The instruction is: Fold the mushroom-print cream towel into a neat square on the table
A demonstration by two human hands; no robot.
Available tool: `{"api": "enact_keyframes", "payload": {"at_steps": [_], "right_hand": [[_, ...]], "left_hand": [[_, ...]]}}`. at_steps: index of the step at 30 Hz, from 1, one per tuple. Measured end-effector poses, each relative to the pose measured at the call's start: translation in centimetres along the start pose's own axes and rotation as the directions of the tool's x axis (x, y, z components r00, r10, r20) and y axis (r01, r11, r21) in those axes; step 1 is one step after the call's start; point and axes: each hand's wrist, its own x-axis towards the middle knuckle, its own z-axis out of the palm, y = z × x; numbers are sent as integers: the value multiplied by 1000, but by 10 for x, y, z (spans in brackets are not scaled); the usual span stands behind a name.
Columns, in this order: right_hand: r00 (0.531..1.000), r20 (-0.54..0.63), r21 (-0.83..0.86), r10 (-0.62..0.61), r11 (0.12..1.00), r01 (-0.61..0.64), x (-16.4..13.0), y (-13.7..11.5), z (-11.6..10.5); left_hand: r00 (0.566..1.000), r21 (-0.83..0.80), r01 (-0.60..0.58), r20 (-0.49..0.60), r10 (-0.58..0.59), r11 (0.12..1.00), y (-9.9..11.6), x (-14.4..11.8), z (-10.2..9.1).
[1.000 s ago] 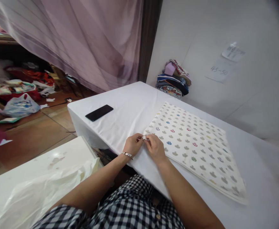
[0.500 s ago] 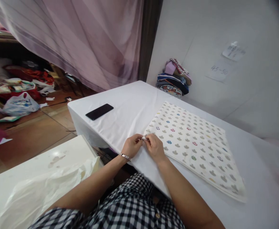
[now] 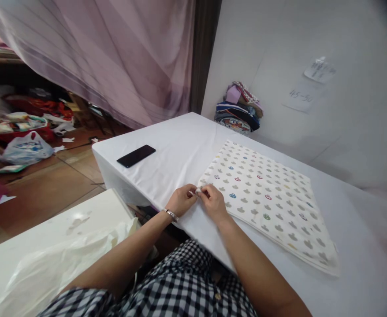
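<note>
A folded white cloth (image 3: 262, 202) printed with grey shapes and small coloured mushroom-like motifs lies flat on the white-covered table (image 3: 176, 145). At its near left corner my two hands meet, fingertips almost touching. My left hand (image 3: 181, 200), with a bracelet at the wrist, is closed in a pinch on a small white bit that looks like the cloth's corner. My right hand (image 3: 213, 203) pinches the same spot from the other side, thumb against forefinger. The fingers partly cover what is held, so its exact shape is hard to make out.
A black phone (image 3: 136, 156) lies on the table to the left. Stacked folded fabrics (image 3: 238, 110) stand by the wall at the back. On the lower left is a white surface (image 3: 81, 211) with a crumpled plastic sheet (image 3: 64, 259). Bags and boxes clutter the floor beyond.
Both hands stay at the cloth's corner; the fingers have shifted slightly around the white bit. The whole view has moved a little.
</note>
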Motion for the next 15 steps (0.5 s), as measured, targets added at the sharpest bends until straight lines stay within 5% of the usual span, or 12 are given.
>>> {"api": "enact_keyframes", "payload": {"at_steps": [7, 15], "right_hand": [[997, 36, 68, -72, 995, 69, 1, -2, -2], [982, 121, -165, -147, 972, 165, -14, 6, -18]], "left_hand": [[997, 89, 62, -40, -59, 994, 2, 4, 4], [993, 424, 93, -105, -53, 901, 5, 3, -1]]}}
